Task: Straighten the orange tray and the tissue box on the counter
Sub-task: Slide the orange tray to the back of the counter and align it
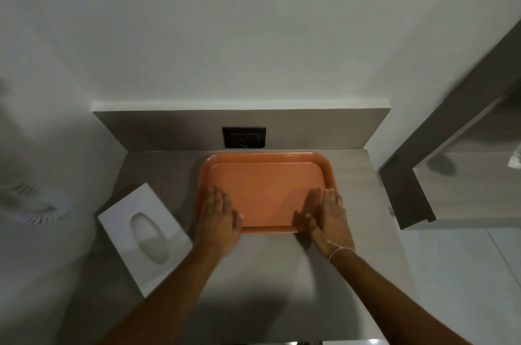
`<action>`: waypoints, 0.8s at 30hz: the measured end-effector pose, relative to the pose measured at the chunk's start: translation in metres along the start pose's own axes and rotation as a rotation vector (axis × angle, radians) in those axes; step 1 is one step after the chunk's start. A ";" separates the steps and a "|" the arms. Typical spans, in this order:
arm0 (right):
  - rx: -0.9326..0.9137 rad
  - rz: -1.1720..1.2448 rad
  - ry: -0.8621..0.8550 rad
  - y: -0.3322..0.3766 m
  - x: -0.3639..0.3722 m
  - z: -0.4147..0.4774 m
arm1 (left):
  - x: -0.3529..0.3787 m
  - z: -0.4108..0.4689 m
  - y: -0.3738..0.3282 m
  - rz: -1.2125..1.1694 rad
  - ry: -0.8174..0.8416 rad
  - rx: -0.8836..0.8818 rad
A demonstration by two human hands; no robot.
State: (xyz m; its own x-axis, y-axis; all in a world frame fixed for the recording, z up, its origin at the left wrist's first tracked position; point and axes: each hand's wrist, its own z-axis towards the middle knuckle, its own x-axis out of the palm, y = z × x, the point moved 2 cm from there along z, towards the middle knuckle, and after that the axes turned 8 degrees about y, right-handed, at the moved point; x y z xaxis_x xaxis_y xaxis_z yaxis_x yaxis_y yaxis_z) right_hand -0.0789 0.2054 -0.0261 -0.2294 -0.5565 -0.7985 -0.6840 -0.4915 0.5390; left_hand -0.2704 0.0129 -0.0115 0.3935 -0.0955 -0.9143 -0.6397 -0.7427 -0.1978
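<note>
both hands, left hand (218, 218) and right hand (329, 218), flat, fingers spread, pressing orange tray (267, 187) near corners; tissue box (145, 236) askew at left.

Your view was dim and soft; your hands cast shadows leftward on the counter (262, 274), and edges bowed.

A black wall socket (244, 137) is set into the grey backsplash (324, 130) at 12 o'clock, central along the rear edge of the counter (253, 274). A white wall (253, 34) rises above the backsplash. At 3 o'clock, a grey-framed panel (451, 130) runs diagonally; its reflective face (465, 184) shows blurred shapes that cannot be identified. At 9 o'clock, a white ribbed object (36, 203) sits off the counter edge, too blurred to identify.
</note>
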 end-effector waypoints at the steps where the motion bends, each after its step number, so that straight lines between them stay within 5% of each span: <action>1: -0.067 -0.065 0.021 0.003 0.007 -0.013 | 0.011 -0.016 -0.009 0.032 0.020 0.029; 6: -0.280 -0.341 0.131 0.005 0.034 -0.058 | 0.048 -0.068 -0.032 0.049 0.142 0.072; 24: -0.156 -0.437 0.205 -0.003 0.028 -0.041 | 0.049 -0.049 -0.027 0.131 0.098 0.132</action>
State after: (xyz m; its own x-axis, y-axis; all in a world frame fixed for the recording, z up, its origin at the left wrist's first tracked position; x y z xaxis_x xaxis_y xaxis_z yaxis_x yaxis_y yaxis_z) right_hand -0.0549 0.1633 -0.0392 0.2067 -0.3888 -0.8978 -0.5705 -0.7934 0.2122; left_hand -0.2016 -0.0042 -0.0343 0.3598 -0.2544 -0.8977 -0.7679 -0.6272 -0.1301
